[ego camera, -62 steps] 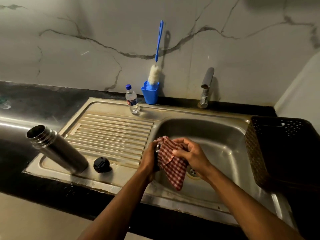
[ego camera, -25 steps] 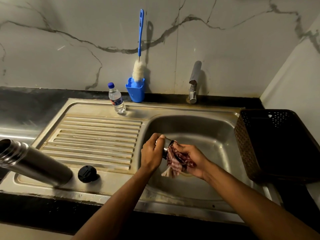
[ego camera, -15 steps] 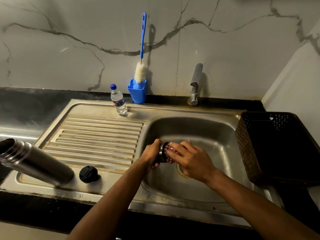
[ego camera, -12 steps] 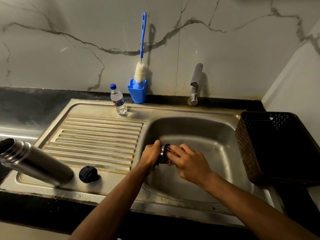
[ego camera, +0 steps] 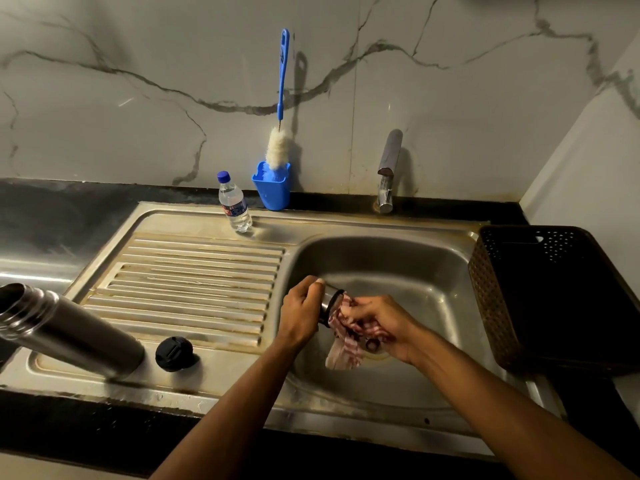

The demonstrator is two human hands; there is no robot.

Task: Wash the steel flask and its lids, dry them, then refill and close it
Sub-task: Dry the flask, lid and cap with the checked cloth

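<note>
Over the steel sink basin [ego camera: 433, 271], the left hand [ego camera: 299, 315] grips the round steel cup lid [ego camera: 330, 304] sideways, its mouth toward the right hand [ego camera: 384, 323] — which pinches the red-checked cloth [ego camera: 346, 336], likely drying inside. The open steel flask [ego camera: 65, 332] and black plastic stopper [ego camera: 174, 353] wait on the draining board, probably to drip.

One steel flask [ego camera: 65, 336]. Two lids: a black one [ego camera: 174, 353] on the drainer, and what looks like a steel cup lid [ego camera: 330, 304], mostly hidden. One checked cloth [ego camera: 349, 336]. Two hands: left [ego camera: 299, 315], right [ego camera: 381, 323]. One water bottle [ego camera: 234, 203], one brush [ego camera: 280, 109], one blue holder [ego camera: 272, 187], one tap [ego camera: 388, 169], one basket [ego camera: 554, 296], one sink [ego camera: 433, 278].
</note>
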